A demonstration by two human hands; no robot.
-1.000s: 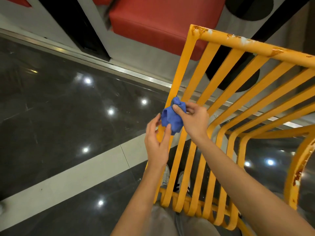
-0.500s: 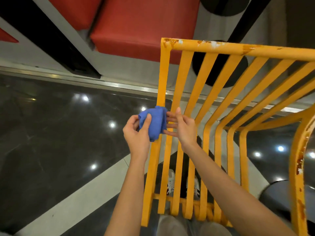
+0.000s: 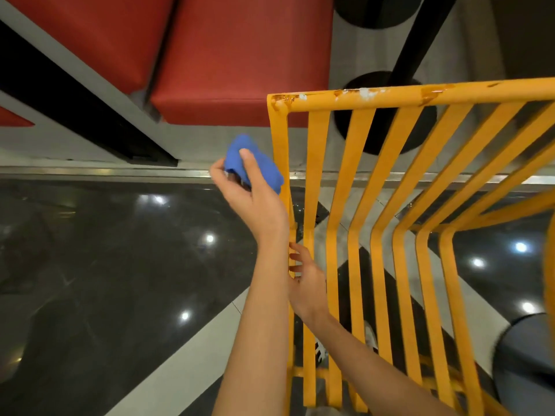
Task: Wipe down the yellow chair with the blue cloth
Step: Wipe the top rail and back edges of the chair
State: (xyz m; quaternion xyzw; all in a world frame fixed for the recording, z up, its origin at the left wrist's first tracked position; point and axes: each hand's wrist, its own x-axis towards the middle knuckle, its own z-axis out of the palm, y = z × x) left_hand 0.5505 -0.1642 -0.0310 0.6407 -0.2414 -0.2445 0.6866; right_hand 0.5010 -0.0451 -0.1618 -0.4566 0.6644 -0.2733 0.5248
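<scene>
The yellow chair (image 3: 354,181) is a slatted metal frame with chipped, rusty paint on its top bar, filling the right half of the view. My left hand (image 3: 249,193) holds the bunched blue cloth (image 3: 255,163) just left of the chair's outer left slat, with the cloth's lower right edge at that slat. My right hand (image 3: 306,280) sits lower, partly behind my left forearm, with its fingers on the same outer slat.
Red cushioned seats (image 3: 228,55) stand beyond the chair, on a pale floor. A round black table base (image 3: 387,115) with a black post shows through the slats. Below me is glossy dark floor (image 3: 105,265) with a pale stripe. A grey round seat (image 3: 525,364) is at the lower right.
The cloth passed from my right hand to my left, which has lifted it up and left of the outer slat. My right hand dropped lower onto that slat.
</scene>
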